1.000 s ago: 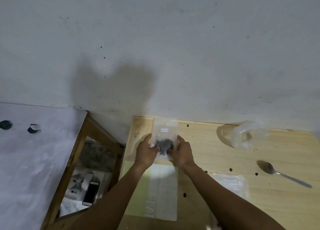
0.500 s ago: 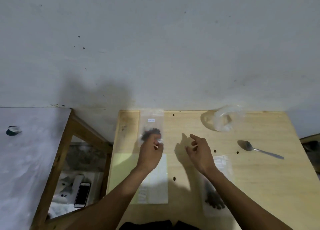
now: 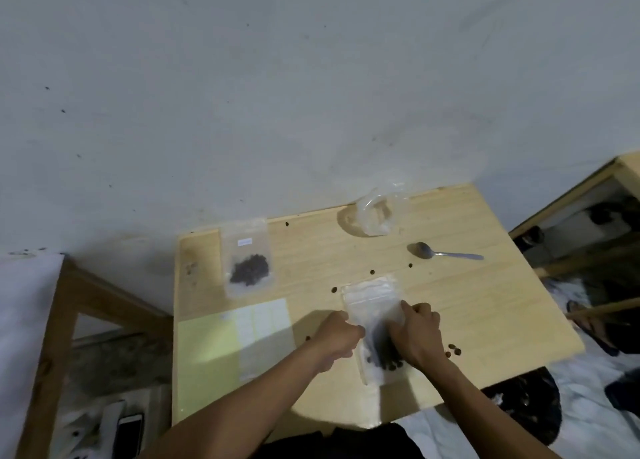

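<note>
A clear zip bag point(image 3: 372, 306) with dark beans in its lower part lies in the middle of the wooden table point(image 3: 485, 306). My left hand point(image 3: 337, 337) pinches its left edge with curled fingers. My right hand point(image 3: 417, 334) grips its right edge. A second clear bag point(image 3: 247, 263) with dark beans and a small white label lies flat at the table's far left, away from both hands.
A crumpled clear bag point(image 3: 375, 216) stands at the table's back edge by the wall. A metal spoon point(image 3: 445, 252) lies to the right. Several loose beans point(image 3: 453, 350) are scattered about. A yellow and white label sheet point(image 3: 235, 337) lies front left. A phone point(image 3: 128, 434) sits below left.
My left hand let go of the labelled bag, which now lies at the far left. Both hands came down and took hold of the other bag near the table's front.
</note>
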Demonstrator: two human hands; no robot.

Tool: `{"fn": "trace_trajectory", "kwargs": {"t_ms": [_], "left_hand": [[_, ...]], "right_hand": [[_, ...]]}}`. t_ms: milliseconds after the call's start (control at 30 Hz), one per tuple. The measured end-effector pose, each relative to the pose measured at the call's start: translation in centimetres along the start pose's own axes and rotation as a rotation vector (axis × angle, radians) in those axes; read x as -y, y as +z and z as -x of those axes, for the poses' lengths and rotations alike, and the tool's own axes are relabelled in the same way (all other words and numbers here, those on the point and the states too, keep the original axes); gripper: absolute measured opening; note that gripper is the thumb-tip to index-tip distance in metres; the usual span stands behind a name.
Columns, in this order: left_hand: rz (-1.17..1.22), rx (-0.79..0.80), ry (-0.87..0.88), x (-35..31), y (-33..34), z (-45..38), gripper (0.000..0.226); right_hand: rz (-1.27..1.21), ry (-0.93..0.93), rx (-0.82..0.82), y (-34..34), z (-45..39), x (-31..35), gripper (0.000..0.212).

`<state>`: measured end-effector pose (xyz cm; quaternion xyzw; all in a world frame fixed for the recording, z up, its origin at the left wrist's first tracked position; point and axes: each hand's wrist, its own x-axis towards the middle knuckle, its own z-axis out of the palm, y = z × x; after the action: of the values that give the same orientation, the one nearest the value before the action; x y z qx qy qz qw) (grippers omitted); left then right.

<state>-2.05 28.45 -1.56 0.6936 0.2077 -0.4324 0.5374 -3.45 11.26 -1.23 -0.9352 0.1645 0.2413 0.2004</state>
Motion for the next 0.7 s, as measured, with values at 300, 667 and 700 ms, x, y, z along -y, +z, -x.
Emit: {"fn": "trace_trajectory", "kwargs": {"t_ms": [300,667,700], "left_hand": [[-0.062,-0.291,0.261,0.1,-0.2,1.7,0.017],[0.362,-0.65,0.409,3.9,-10.6,5.3,0.02],[0.383,-0.695,0.408,4.7,-11.7,5.8,0.02]], "right_hand": [[-0.287,-0.132,-0.294,-0.2,0.7,1.6,0.02],[-0.75,-0.301,0.174,2.1,1.7,12.7,0.034],[-0.732,-0.302,0.205,2.9,1.8,13.4,0.033]]}}
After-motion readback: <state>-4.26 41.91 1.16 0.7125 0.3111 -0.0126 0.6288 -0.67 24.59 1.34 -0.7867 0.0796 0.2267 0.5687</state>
